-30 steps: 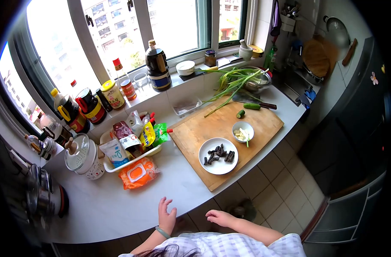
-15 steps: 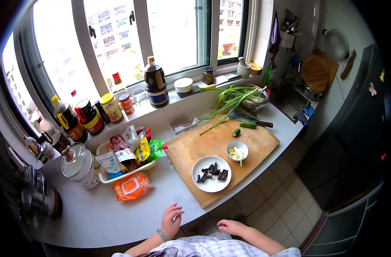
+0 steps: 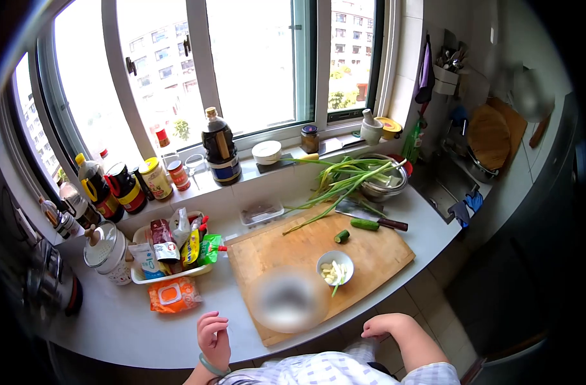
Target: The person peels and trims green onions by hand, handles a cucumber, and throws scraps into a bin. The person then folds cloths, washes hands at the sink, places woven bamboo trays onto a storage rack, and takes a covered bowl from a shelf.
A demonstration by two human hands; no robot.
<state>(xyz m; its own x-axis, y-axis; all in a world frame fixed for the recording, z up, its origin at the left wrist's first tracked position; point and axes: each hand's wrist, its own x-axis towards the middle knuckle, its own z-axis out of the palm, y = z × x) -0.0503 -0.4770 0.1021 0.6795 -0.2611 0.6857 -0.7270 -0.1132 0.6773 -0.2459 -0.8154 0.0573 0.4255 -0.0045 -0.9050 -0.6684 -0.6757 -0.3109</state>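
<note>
"Wider apart than half a second ago are the left hand [image 3: 214, 337] and the right hand [image 3: 383, 325]; the head view has swung too."

"And in that view now, which step is in hand?"

"Probably a pause between actions: neither hand touches the cutting board [image 3: 286, 244], the blurred plate [image 3: 262, 301] at its near end, or the small bowl [image 3: 336, 255] of pale pieces [image 3: 332, 273] beside that. Handling either dish would call for a forward reach."

"Their pose?"

"The left is raised left of the board's near corner, against the counter [image 3: 126, 327], half open, fingers loosely bent, nothing visible in it. The right hangs past the counter's front edge, forearm [image 3: 422, 346] angling in from the right, fingers curled; with its palm hidden, whether it holds anything cannot be told."
</note>
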